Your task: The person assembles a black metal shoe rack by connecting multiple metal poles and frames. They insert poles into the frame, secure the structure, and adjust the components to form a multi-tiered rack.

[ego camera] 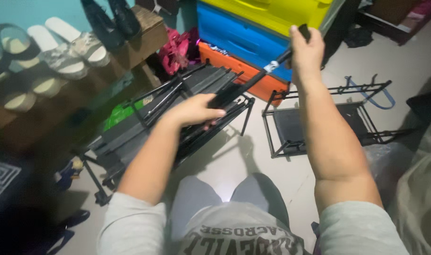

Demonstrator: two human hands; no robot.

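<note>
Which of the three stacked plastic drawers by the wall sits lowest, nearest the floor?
The orange drawer. It lies at the bottom of the stack, under the blue drawer, with the yellow drawer on top; the black rod held by the right hand crosses it.
</note>
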